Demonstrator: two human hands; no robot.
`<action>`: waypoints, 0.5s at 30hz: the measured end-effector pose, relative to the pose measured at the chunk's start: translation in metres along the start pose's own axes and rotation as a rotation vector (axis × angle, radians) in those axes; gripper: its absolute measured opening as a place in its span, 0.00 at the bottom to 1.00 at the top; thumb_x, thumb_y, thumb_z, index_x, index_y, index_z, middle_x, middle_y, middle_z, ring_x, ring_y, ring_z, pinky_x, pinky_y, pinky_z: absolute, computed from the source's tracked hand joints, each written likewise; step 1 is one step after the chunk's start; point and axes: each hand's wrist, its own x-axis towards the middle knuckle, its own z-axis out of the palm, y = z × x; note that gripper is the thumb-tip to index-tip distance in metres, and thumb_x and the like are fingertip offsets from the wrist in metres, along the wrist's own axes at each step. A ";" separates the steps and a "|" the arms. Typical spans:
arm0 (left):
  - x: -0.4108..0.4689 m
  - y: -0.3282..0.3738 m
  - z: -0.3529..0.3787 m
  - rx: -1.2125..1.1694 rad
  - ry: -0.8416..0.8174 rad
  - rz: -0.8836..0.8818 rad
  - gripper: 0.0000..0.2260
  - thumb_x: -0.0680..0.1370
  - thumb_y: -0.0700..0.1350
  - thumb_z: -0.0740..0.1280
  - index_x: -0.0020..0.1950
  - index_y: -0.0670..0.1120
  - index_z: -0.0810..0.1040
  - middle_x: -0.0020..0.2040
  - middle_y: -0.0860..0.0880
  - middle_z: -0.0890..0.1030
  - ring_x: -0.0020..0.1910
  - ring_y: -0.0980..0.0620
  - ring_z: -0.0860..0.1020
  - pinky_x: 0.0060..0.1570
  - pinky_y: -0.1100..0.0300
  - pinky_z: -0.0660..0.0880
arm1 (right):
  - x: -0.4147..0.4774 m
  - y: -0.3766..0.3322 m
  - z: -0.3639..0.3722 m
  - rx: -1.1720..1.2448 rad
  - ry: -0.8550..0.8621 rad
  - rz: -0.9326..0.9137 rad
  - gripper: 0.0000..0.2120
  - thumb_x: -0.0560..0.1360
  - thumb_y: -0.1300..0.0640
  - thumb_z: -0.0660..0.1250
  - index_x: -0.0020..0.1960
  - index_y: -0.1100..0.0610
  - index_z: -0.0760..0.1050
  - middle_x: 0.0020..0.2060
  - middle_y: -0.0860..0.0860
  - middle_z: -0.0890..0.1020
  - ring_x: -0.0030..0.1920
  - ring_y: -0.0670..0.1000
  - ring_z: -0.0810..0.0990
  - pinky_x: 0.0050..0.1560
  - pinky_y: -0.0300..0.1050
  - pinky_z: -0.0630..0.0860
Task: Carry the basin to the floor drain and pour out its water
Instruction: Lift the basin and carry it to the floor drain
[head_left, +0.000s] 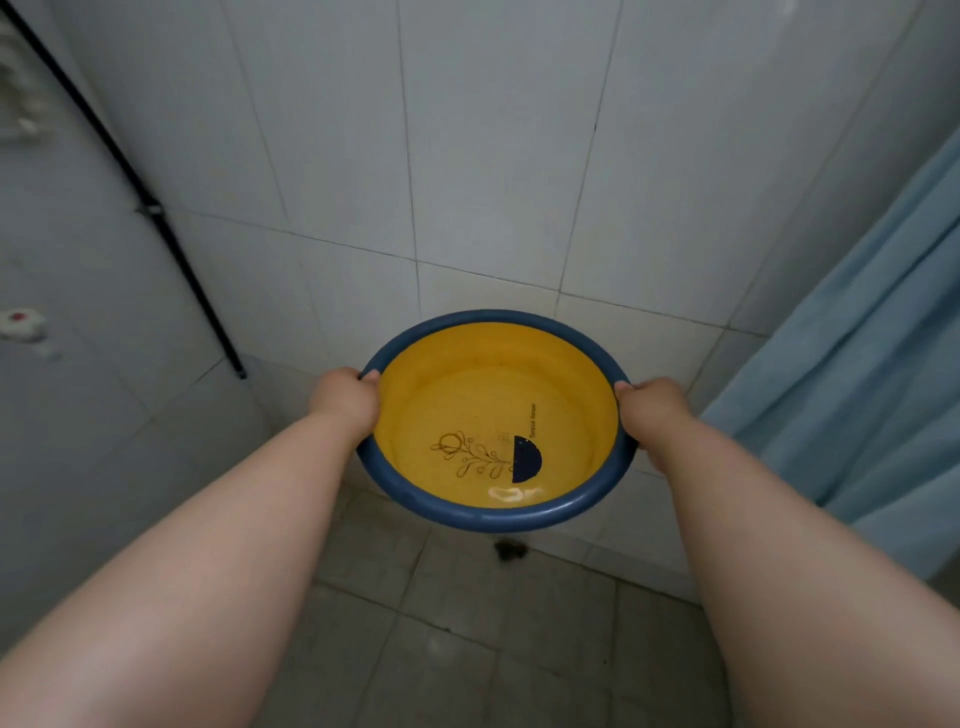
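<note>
A round basin (496, 332) with a yellow inside and a dark blue rim hangs level in the air in front of me, above the floor. A flower drawing and a dark half-circle mark its bottom, and shallow clear water glints near the front edge. My left hand (345, 400) grips the rim on the left side. My right hand (652, 410) grips the rim on the right side. A dark spot (511, 550) on the floor tiles just below the basin's near edge looks like the floor drain, at the foot of the wall.
White tiled walls (493, 156) meet in a corner ahead. A black pipe (156, 213) runs diagonally down the left wall. A light blue curtain (857, 374) hangs at the right. Grey floor tiles (467, 649) lie below my arms.
</note>
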 end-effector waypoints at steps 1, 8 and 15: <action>0.002 -0.004 -0.006 -0.006 0.012 -0.003 0.20 0.82 0.48 0.53 0.63 0.36 0.75 0.62 0.35 0.77 0.61 0.37 0.75 0.49 0.56 0.68 | -0.003 -0.005 0.006 -0.005 -0.005 -0.005 0.20 0.79 0.52 0.57 0.61 0.67 0.73 0.56 0.63 0.79 0.54 0.62 0.78 0.54 0.51 0.76; 0.012 -0.037 -0.047 -0.033 0.059 -0.029 0.20 0.82 0.48 0.53 0.63 0.35 0.75 0.62 0.35 0.77 0.61 0.37 0.75 0.57 0.52 0.71 | -0.019 -0.037 0.043 -0.020 -0.028 -0.042 0.21 0.78 0.52 0.58 0.62 0.67 0.72 0.57 0.64 0.78 0.55 0.63 0.77 0.55 0.52 0.76; 0.019 -0.070 -0.083 -0.098 0.142 -0.142 0.20 0.82 0.48 0.54 0.65 0.37 0.74 0.63 0.36 0.76 0.62 0.37 0.74 0.59 0.51 0.71 | -0.026 -0.078 0.082 -0.047 -0.103 -0.126 0.20 0.78 0.52 0.58 0.61 0.67 0.71 0.57 0.64 0.78 0.55 0.63 0.77 0.56 0.54 0.76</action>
